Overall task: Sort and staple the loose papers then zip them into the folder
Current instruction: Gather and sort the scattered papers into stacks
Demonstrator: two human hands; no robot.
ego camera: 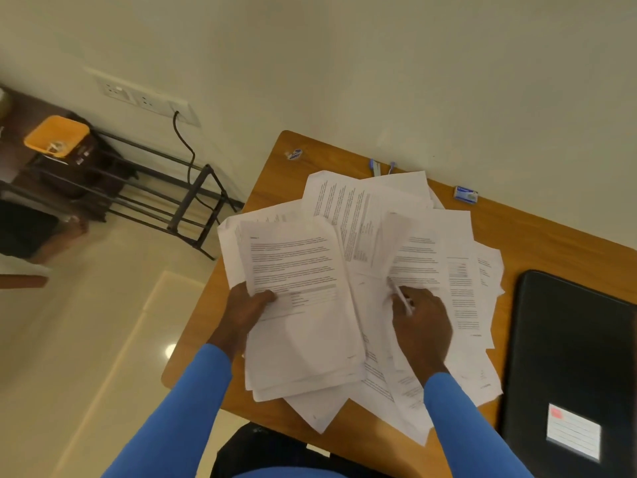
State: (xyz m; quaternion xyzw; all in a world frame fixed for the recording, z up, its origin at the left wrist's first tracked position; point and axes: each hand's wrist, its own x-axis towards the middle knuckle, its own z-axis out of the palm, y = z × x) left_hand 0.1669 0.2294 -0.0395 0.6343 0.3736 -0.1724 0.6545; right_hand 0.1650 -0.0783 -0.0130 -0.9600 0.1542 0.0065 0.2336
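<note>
Loose printed papers [372, 215] lie fanned in a messy heap over the middle of a wooden table [275, 177]. My left hand [248, 308] grips a stack of sheets [303, 322] at its left edge, thumb on top, holding it over the heap. My right hand [420, 326] rests on the heap and pinches the lower edge of a single sheet [413, 253] that curls upward. A black zip folder [568, 339] with a white label lies flat at the table's right end. A small blue-and-white staple box [466, 194] sits near the wall.
Blue pens [375, 167] poke out from under the papers by the wall. A small sticker [293, 154] marks the table's far left corner. A dark metal rack [155, 188] and a cable stand to the left, with tiled floor below. A black seat is under me.
</note>
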